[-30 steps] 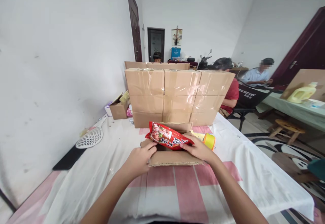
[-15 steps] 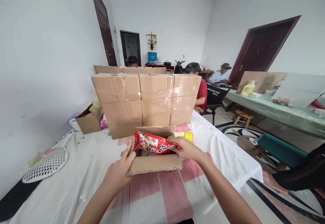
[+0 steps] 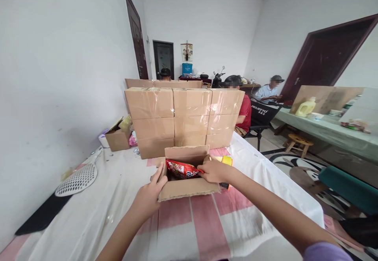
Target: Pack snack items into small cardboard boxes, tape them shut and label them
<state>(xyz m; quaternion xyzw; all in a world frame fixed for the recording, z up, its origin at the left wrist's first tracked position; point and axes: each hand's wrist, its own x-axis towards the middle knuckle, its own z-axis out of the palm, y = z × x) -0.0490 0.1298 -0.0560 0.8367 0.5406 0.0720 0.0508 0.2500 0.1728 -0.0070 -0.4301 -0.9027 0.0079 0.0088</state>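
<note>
An open cardboard box (image 3: 189, 190) lies on the table before me, its flaps folded out. My left hand (image 3: 152, 188) is closed on the box's left side, fingers along the edge and thumb toward the opening. A shiny red food packet (image 3: 183, 169) with white and dark print rests tilted in the box, its lower part hidden behind the near flap. My right hand (image 3: 217, 171) pinches the packet's right end at the box's right side; some of its fingertips are hidden. Just beyond that hand is a yellow roll-like object (image 3: 227, 161), partly covered.
Taped cardboard boxes (image 3: 189, 117) form a stacked wall behind the open box. To the left are a small open carton (image 3: 118, 137) and a white perforated paddle (image 3: 78, 180). The table's right edge (image 3: 283, 174) drops to the floor. Several people sit farther back.
The red packet has gone down into the box, with my right hand lowering along with it. My left hand keeps its hold on the box. The camera view has turned slightly left.
</note>
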